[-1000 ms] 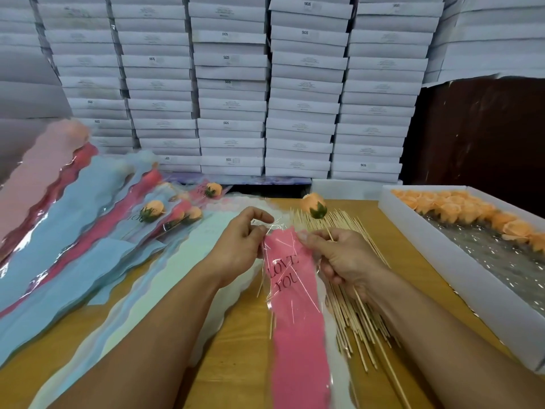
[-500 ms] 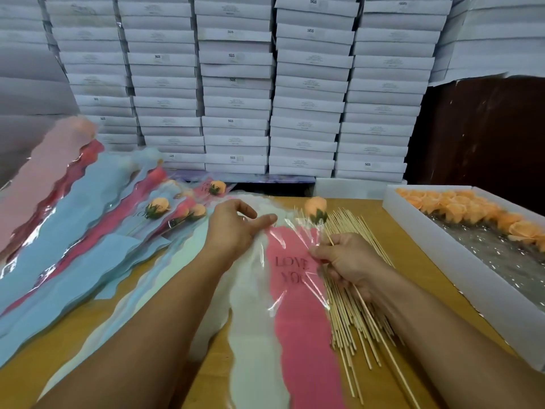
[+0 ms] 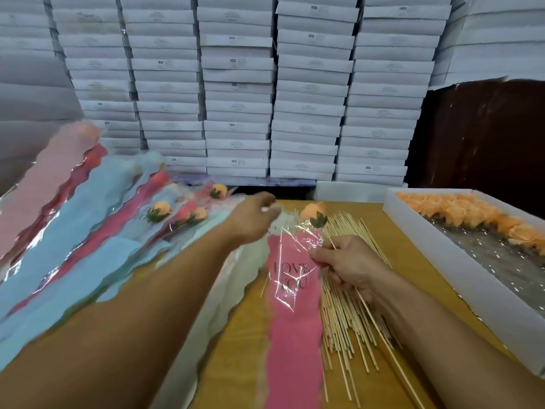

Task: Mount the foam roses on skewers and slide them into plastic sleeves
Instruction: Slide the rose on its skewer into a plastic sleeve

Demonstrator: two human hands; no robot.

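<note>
My right hand (image 3: 351,264) pinches a wooden skewer (image 3: 380,326) that carries an orange foam rose (image 3: 315,215) with a green base. The same fingers touch the clear front of a pink "LOVE YOU" plastic sleeve (image 3: 295,329) lying on the wooden table (image 3: 241,335). The rose sits just above the sleeve's top edge. My left hand (image 3: 253,219) reaches forward over the top of the white sleeves (image 3: 230,290), to the left of the rose. It is blurred, with curled fingers, and whether it pinches plastic is unclear.
A pile of loose skewers (image 3: 348,320) lies under my right hand. A white box (image 3: 442,252) holding several orange roses (image 3: 472,208) stands at the right. Sleeved roses (image 3: 162,212) and blue, pink and red sleeves (image 3: 73,231) cover the left. Stacked white boxes (image 3: 236,113) fill the back.
My left hand let go of the sleeve's top and moved forward and up past the white sleeves. The pink sleeve now lies flatter, with the rose at its top edge.
</note>
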